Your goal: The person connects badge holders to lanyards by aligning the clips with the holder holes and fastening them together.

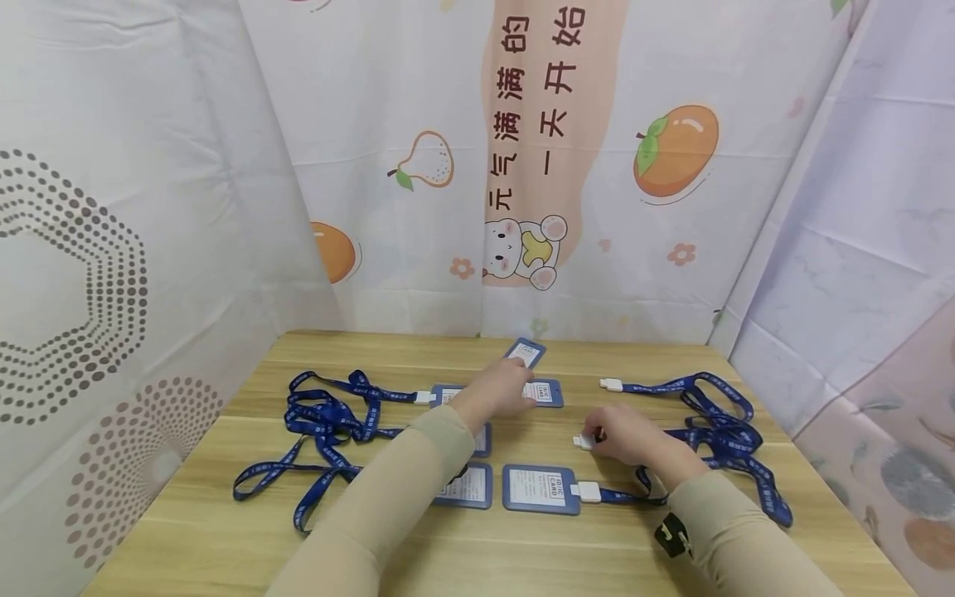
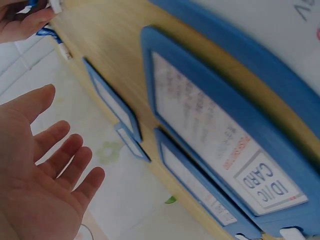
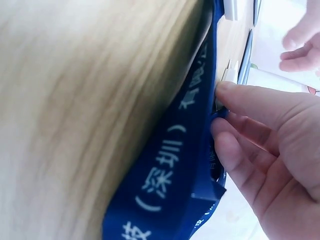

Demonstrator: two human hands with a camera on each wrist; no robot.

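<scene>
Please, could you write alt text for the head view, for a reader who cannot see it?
A person's right hand pinches a blue lanyard near its white clip; the left hand hovers over blue card holders on a wooden table. Fruit-patterned cloth hangs behind.

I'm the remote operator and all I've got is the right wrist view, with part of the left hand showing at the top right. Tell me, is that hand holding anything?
Observer: No. The left wrist view shows the left hand with its fingers loosely apart, holding nothing.
Operator: Thanks. Past the strap that the right hand has hold of, is there another one farther off on that side?
Observer: Yes. The head view shows a far blue strap on the right, with nothing hooked to its white clip.
</scene>
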